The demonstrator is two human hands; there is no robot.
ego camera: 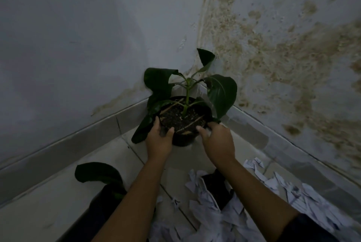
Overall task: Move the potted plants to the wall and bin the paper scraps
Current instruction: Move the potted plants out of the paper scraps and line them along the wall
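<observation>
Potted plant (185,109) sits in the corner between the walls, left hand (159,140) curled on its rim, right hand (217,142) gripping the opposite edge; in this gloom it looks barely grounded, so set it level, leaves uncrushed, paper scraps (304,196) waiting rightward.

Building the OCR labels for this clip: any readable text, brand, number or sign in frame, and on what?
None can be read.
Torn white paper scraps on the pale tiled floor: faint dark marks that may be print, too blurred and dim to read.
Round black plastic pot gripped by the left hand and right hand: no label visible.
Stained white wall: stains only, no sign.
</observation>
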